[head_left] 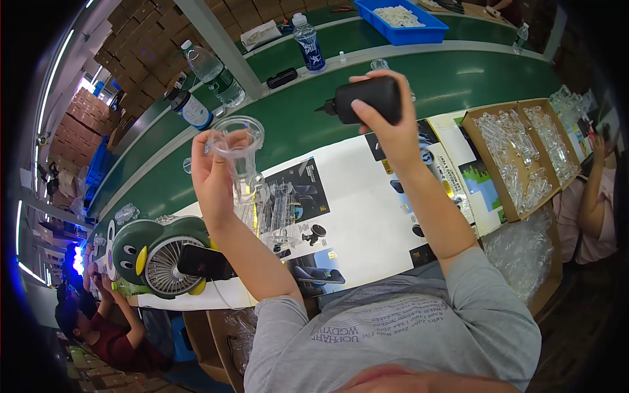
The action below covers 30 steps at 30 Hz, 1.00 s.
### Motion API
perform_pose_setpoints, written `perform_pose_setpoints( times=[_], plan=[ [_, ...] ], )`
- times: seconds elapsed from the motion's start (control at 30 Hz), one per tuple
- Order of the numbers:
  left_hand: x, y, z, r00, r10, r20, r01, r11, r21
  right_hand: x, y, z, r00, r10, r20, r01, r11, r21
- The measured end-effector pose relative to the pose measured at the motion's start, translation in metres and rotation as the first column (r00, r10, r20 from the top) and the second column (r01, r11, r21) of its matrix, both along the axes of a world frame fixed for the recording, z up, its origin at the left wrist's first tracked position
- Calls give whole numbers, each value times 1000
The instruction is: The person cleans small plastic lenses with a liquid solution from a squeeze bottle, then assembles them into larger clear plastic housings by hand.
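My left hand (215, 177) is closed around a clear plastic part (244, 160) with a round ring-shaped top, held up over the work surface. In my right hand (396, 128) is a black squeeze bottle (370, 101), tipped on its side, its narrow nozzle pointing left toward the clear part. A gap separates the nozzle from the ring. Below my left hand, several similar clear plastic parts (280, 213) lie on a printed cardboard sheet (354, 216). The fingers of my left hand show partly through the clear plastic.
A green penguin-shaped fan (147, 259) with a phone (204, 262) before it stands at left. Cardboard trays (508, 209) of clear parts sit at right. Behind are water bottles (308, 42), a dark-capped bottle (190, 110) and a blue bin (409, 33). Other people (111, 327) sit at both sides.
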<state>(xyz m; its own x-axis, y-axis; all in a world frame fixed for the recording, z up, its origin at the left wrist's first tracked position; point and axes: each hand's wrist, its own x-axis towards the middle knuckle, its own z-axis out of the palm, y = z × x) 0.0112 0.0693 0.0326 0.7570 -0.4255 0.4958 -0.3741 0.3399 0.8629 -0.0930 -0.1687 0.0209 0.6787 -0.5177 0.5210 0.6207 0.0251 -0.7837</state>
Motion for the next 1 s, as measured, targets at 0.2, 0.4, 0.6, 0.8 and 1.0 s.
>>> perform_pose_setpoints(
  times=[0.2, 0.4, 0.6, 0.8, 1.0],
  plan=[
    [-5, -3, 2, 1000, 9, -13, -10, 990, -140, 17, -1, -91, 944, -327, 52, 251, 604, -757],
    [-16, -13, 4, 999, 27, -30, -29, 997, -65, -3, 6, -147, 953, -248, -174, -126, 199, -972],
    [-22, -32, 4, 998, 29, 59, -32, 998, 54, -14, 10, -105, 926, -150, -347, -287, 317, -904],
    [-42, -55, -1, 977, -125, 173, 84, 969, 231, -20, 24, -79, 897, 242, -370, -394, 815, -424],
    [-62, -67, -7, 945, -121, 303, 41, 965, 257, -26, 18, -84, 876, 304, -374, -355, 932, -72]
  ],
)
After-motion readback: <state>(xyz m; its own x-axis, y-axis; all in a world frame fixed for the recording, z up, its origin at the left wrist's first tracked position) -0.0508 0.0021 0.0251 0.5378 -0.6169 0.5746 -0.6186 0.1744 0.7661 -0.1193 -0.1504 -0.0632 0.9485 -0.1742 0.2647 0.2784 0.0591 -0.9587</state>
